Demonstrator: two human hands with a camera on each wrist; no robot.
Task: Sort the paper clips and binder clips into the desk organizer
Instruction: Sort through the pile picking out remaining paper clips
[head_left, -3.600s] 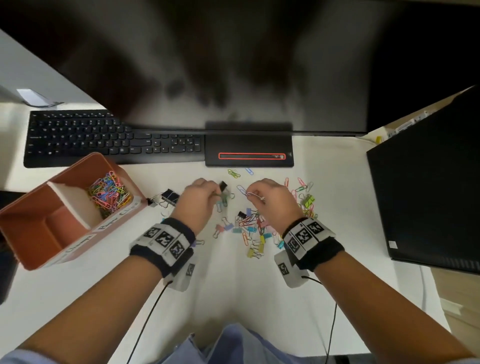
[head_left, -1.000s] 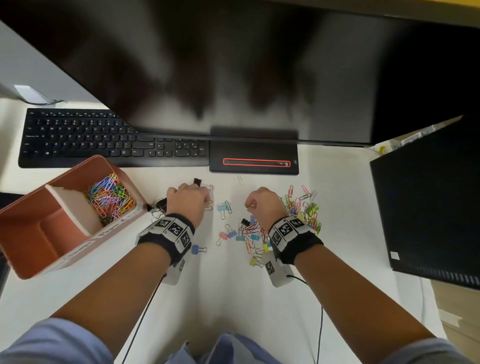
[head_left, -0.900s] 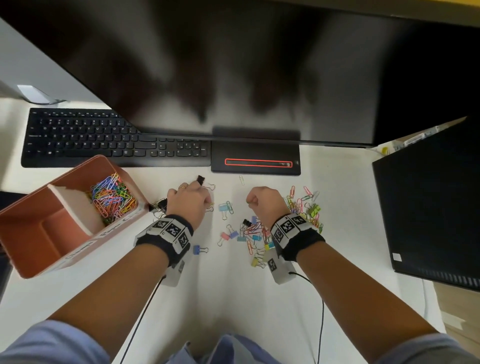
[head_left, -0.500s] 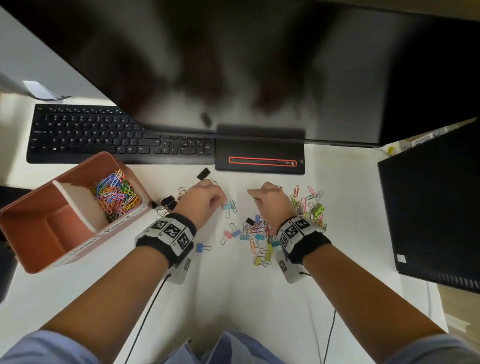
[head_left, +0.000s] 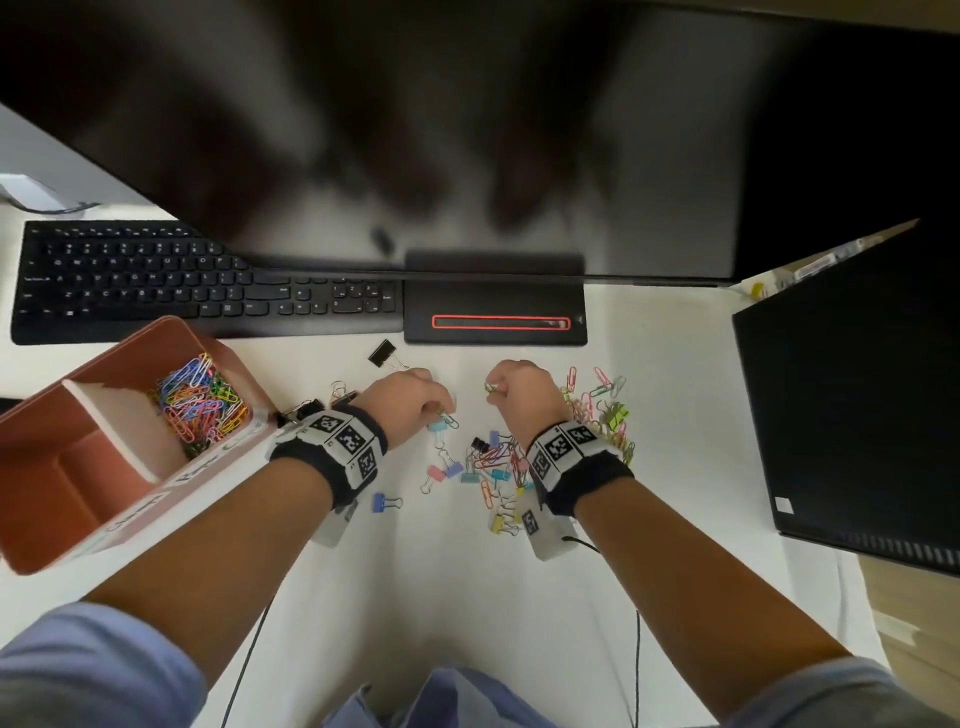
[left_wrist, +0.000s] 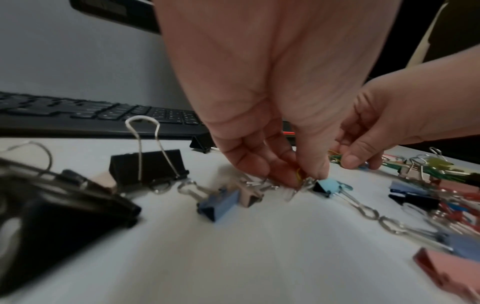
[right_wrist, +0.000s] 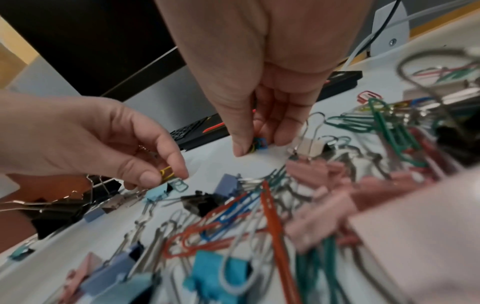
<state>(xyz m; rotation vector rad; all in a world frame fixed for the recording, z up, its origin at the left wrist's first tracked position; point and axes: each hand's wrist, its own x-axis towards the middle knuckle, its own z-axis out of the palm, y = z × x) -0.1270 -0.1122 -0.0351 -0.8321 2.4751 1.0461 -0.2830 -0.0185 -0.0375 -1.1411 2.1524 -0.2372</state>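
Both hands are down over the white bench (head_left: 467, 597), knuckles up; the left hand (head_left: 402, 402) pinches a yellow paper clip (right_wrist: 166, 173) between thumb and forefinger, right above a light blue binder clip (left_wrist: 327, 187) lying at its fingertips; the right hand (head_left: 519, 392) has its fingers curled on a small bunch of paper clips (right_wrist: 257, 145), green, yellow and blue, tips close to the bench. Between and under the wrists lies the loose heap of clips (head_left: 498, 467), spreading out past the right hand; a black binder clip (head_left: 382, 354) sits just beyond the left hand. Well out to the left of the left hand stands the orange organizer (head_left: 57, 493); its far compartment holds coloured paper clips (head_left: 200, 400). Beyond both hands lies a black keyboard (head_left: 156, 286).
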